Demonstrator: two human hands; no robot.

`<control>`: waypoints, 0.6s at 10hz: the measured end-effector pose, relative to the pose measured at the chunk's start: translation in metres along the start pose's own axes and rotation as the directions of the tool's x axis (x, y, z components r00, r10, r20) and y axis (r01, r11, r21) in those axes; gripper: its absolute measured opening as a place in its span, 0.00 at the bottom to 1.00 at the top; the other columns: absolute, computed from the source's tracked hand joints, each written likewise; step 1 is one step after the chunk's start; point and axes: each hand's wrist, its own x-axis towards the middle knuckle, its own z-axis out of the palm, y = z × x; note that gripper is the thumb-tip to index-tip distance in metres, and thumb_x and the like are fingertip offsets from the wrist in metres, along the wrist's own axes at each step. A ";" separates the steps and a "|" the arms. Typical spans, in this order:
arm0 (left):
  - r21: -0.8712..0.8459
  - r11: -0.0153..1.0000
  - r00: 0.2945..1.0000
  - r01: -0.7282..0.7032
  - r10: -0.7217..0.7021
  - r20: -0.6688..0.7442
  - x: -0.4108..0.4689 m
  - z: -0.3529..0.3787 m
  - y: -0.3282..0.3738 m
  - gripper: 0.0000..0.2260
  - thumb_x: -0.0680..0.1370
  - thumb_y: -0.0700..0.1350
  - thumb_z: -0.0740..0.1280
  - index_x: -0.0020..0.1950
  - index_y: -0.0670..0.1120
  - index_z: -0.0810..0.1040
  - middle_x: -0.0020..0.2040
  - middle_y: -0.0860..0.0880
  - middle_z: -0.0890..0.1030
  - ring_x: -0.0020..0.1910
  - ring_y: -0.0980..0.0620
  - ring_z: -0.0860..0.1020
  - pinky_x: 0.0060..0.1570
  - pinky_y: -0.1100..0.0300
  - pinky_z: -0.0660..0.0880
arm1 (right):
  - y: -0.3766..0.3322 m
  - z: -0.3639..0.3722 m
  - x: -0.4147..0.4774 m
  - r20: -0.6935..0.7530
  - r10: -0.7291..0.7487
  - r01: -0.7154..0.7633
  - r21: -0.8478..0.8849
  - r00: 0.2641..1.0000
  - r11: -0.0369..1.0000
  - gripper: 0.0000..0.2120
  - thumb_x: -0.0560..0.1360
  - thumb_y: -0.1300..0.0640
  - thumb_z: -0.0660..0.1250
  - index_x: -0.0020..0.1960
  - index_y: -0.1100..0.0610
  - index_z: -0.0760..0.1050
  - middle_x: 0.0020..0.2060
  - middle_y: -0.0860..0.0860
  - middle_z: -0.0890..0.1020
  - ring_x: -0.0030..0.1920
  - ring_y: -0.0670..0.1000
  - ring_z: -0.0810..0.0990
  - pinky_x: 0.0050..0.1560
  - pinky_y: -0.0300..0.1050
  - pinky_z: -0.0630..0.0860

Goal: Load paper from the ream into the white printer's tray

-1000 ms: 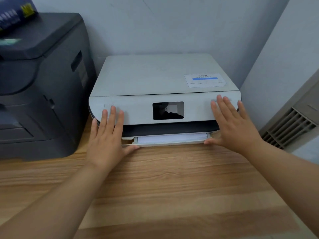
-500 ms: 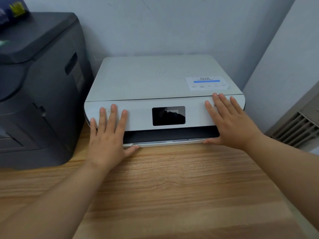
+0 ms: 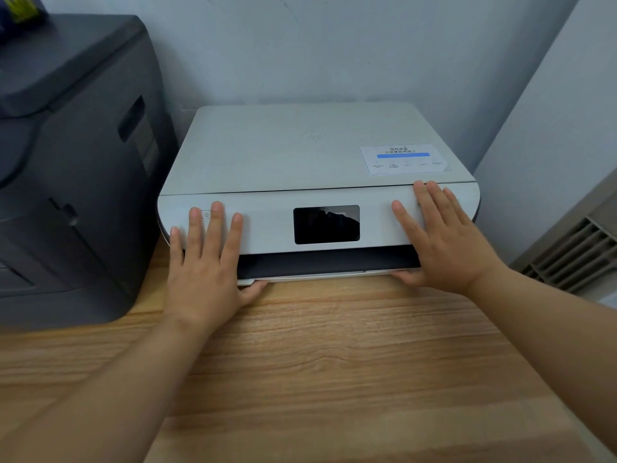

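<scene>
The white printer sits on the wooden table against the wall, its dark screen facing me. Its paper tray is pushed in under the front panel; only a thin white lip shows, and no paper is visible. My left hand lies flat on the panel's left end, fingers spread, thumb against the tray's left front corner. My right hand lies flat on the panel's right end, thumb at the tray's right front edge. The paper ream is out of view.
A large dark grey printer stands close to the left of the white one. A vent grille is at the right by the wall corner. The wooden table stretches toward me.
The tray with white paper, sticking out a second ago, has slid into the printer. Both hands moved forward with it and now rest against the front panel.
</scene>
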 end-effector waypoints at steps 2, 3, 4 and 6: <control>0.001 1.000 1.000 -0.003 0.003 0.004 0.000 -0.002 0.001 0.47 0.65 0.67 0.63 0.75 0.47 0.47 0.76 0.38 0.55 0.73 0.35 0.52 0.68 0.34 0.51 | -0.001 -0.002 0.000 0.029 0.016 -0.016 -0.005 0.999 1.000 0.52 0.59 0.35 0.71 0.73 0.59 0.55 0.67 0.73 0.65 0.67 0.73 0.64 0.68 0.66 0.58; 0.022 1.000 0.999 0.010 -0.011 0.038 -0.001 -0.009 0.003 0.47 0.66 0.69 0.61 0.75 0.48 0.43 0.76 0.39 0.54 0.74 0.36 0.52 0.68 0.34 0.49 | -0.003 -0.007 0.000 0.053 0.034 -0.034 0.005 0.998 0.999 0.52 0.59 0.35 0.71 0.73 0.59 0.54 0.68 0.73 0.64 0.68 0.73 0.63 0.68 0.65 0.56; 0.015 0.999 0.998 0.029 -0.029 0.053 -0.002 -0.018 0.007 0.47 0.68 0.71 0.56 0.72 0.51 0.32 0.77 0.41 0.47 0.75 0.37 0.46 0.69 0.35 0.43 | -0.008 -0.014 -0.002 0.118 0.074 -0.079 0.035 0.990 0.996 0.53 0.60 0.35 0.72 0.74 0.57 0.53 0.69 0.72 0.62 0.69 0.72 0.62 0.69 0.64 0.55; -0.138 0.981 0.981 0.139 -0.118 0.152 -0.015 -0.049 0.015 0.43 0.70 0.71 0.50 0.72 0.52 0.30 0.77 0.44 0.38 0.75 0.46 0.36 0.71 0.45 0.35 | -0.015 -0.048 -0.008 0.212 0.283 -0.341 0.325 0.935 0.882 0.51 0.66 0.32 0.64 0.77 0.53 0.42 0.76 0.61 0.43 0.76 0.61 0.42 0.74 0.54 0.46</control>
